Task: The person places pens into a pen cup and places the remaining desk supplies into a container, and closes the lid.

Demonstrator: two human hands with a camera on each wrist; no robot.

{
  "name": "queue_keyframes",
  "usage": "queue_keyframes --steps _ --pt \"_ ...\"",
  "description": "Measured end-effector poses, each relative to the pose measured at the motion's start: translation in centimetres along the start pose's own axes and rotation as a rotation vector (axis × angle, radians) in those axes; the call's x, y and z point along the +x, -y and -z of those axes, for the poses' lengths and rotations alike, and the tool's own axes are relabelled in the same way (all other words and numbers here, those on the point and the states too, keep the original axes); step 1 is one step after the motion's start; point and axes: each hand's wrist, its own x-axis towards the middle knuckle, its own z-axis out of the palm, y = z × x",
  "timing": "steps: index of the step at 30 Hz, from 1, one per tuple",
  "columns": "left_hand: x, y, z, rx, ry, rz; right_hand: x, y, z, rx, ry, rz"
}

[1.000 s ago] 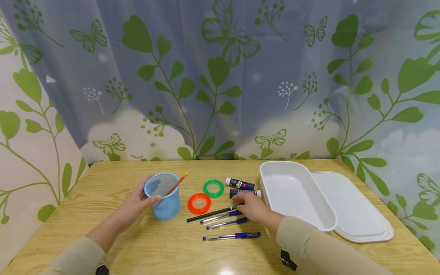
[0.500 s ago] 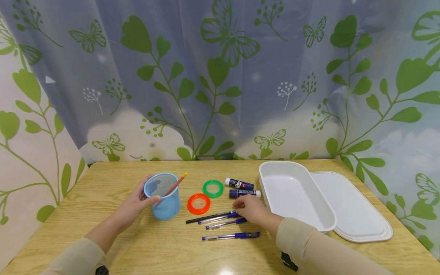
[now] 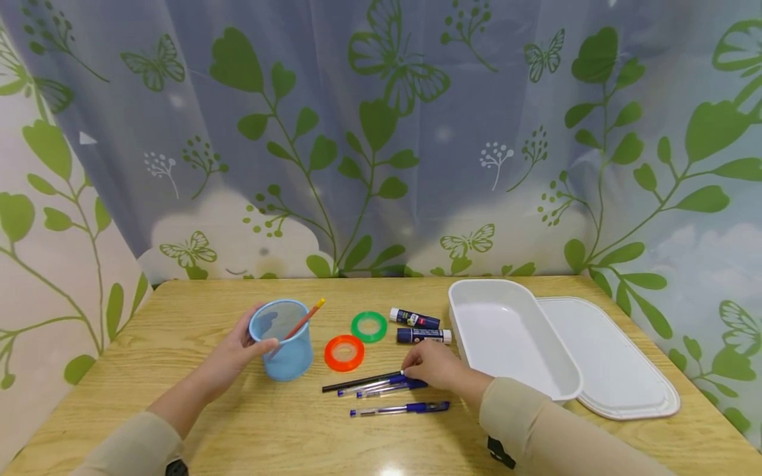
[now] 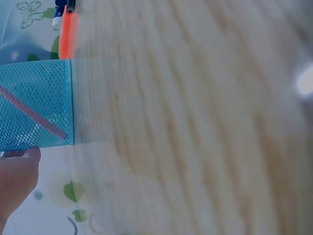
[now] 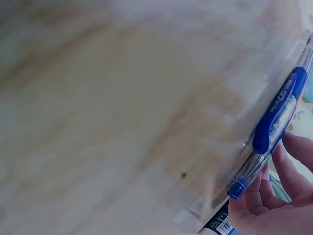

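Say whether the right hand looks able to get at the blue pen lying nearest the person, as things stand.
Probably yes: the right hand is close by, and the nearest blue pen lies apart from the other pens with nothing on top, though its fingers are currently at those.

You wore matching beige sleeves, plain and softly creased, the left sleeve (image 3: 133, 444) and the right sleeve (image 3: 565, 423) each ending on the forearm, short of the wrist. A small black left fitting (image 3: 176, 467) and a black right fitting (image 3: 500, 452) showed at their lower edges, details too small to make out. Your left hand (image 3: 238, 344) and right hand (image 3: 437, 365) were bare.
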Motion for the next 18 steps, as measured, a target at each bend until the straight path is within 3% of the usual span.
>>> queue_keyframes --steps 11,18 --pt "0.05 0.06 0.04 0.005 0.0 0.01 0.02 -0.06 0.2 -0.067 0.054 0.024" --pt "0.04 0.1 0.02 -0.004 -0.002 0.004 0.02 -0.03 0.3 -0.044 0.064 0.039"
